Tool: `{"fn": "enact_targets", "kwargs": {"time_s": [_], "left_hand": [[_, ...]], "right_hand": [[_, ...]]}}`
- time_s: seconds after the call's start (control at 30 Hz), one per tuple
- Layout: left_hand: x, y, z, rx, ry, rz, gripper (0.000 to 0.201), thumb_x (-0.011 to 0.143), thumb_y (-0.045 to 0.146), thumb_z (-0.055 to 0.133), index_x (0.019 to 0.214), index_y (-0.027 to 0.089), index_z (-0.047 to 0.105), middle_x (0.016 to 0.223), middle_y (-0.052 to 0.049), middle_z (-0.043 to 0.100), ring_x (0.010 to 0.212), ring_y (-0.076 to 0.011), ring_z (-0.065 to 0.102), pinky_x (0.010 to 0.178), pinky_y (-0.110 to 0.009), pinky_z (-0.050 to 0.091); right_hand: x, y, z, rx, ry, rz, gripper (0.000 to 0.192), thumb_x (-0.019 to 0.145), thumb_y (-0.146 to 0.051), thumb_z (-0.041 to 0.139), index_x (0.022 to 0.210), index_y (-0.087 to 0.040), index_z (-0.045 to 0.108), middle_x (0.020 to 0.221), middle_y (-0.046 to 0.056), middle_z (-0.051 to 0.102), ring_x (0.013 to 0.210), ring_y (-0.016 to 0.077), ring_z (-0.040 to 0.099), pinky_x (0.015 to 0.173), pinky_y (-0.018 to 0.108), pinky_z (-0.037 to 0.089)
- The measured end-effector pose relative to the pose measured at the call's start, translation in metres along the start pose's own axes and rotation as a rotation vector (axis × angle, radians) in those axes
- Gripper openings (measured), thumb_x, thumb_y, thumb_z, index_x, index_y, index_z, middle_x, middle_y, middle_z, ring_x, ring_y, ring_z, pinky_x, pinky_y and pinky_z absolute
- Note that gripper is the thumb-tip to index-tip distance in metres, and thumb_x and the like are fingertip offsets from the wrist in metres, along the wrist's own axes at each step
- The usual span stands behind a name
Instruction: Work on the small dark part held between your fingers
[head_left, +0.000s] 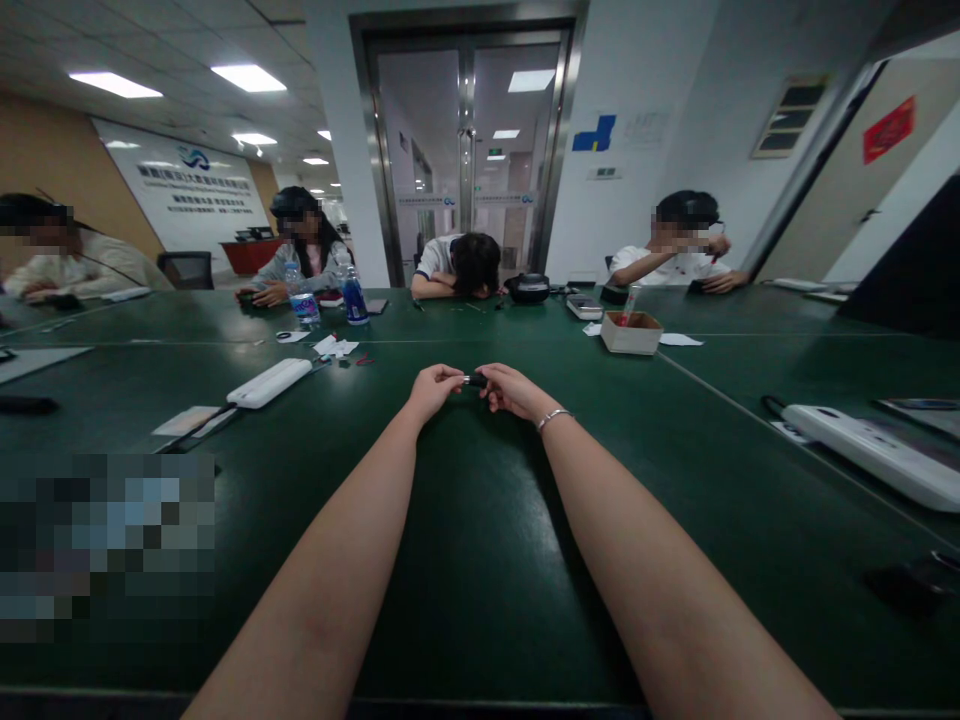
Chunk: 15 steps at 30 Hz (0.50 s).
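While both forearms stretch out over the green table (480, 560), the left hand (433, 388) and the right hand (511, 388) meet at its middle, each pinching one end of a small dark object (475, 380) held just above the tabletop. The fingers of both hands are closed on it; it is too small to tell what it is (perhaps a short cylinder with a pale tip). A thin bracelet (553, 417) circles the right wrist.

Beyond the hands to the right, an open cardboard box (631, 333) sits on the table with something red inside; its contents are otherwise unclear. Just beside it lies a white sheet (681, 340). To the left stand two plastic bottles (304, 297) with blue labels, near a seated person. A white power strip (268, 383) lies left of the hands, and another white strip (874, 448) lies at the far right. Four other people sit around the far edge, one with head down on the table.
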<state>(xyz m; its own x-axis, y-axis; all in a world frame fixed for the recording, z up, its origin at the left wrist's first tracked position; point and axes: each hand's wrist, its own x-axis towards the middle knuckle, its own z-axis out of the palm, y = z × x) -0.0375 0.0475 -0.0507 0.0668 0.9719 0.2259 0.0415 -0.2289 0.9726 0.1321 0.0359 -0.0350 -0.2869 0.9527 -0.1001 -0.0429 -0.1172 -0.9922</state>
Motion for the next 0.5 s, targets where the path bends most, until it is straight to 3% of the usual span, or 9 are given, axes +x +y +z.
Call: {"fn": "enact_targets", "kwargs": {"time_s": [0.13, 0.3, 0.5], "left_hand": [[-0.0014, 0.0017, 0.0001, -0.003, -0.001, -0.009, 0.01, 0.062, 0.015, 0.068, 0.071, 0.012, 0.064, 0.062, -0.002, 0.063, 0.055, -0.0104, 0.055, 0.062, -0.026, 0.044], [-0.0021, 0.0021, -0.0004, 0.004, -0.005, -0.01, 0.011, 0.062, 0.015, 0.069, 0.071, 0.012, 0.064, 0.064, -0.002, 0.063, 0.056, -0.0107, 0.056, 0.063, -0.027, 0.044], [-0.0013, -0.0001, -0.0014, 0.039, -0.024, -0.004, 0.014, 0.064, 0.018, 0.07, 0.075, 0.011, 0.065, 0.066, -0.003, 0.063, 0.058, -0.0112, 0.056, 0.062, -0.026, 0.043]], "right_hand": [[-0.0011, 0.0, -0.0008, 0.041, -0.009, -0.013, 0.024, 0.087, -0.006, 0.05, 0.107, -0.02, 0.049, 0.066, -0.004, 0.053, 0.041, 0.0061, 0.048, 0.044, 0.021, 0.051], [0.0007, 0.0014, -0.0011, 0.047, 0.039, 0.01, 0.011, 0.094, -0.018, 0.045, 0.102, -0.016, 0.052, 0.067, 0.0, 0.055, 0.04, 0.0059, 0.047, 0.042, 0.021, 0.05], [-0.0021, 0.005, -0.0052, 0.126, -0.017, -0.024, 0.03, 0.082, 0.002, 0.051, 0.106, -0.016, 0.052, 0.061, -0.005, 0.052, 0.046, 0.0059, 0.052, 0.056, 0.023, 0.057]]}}
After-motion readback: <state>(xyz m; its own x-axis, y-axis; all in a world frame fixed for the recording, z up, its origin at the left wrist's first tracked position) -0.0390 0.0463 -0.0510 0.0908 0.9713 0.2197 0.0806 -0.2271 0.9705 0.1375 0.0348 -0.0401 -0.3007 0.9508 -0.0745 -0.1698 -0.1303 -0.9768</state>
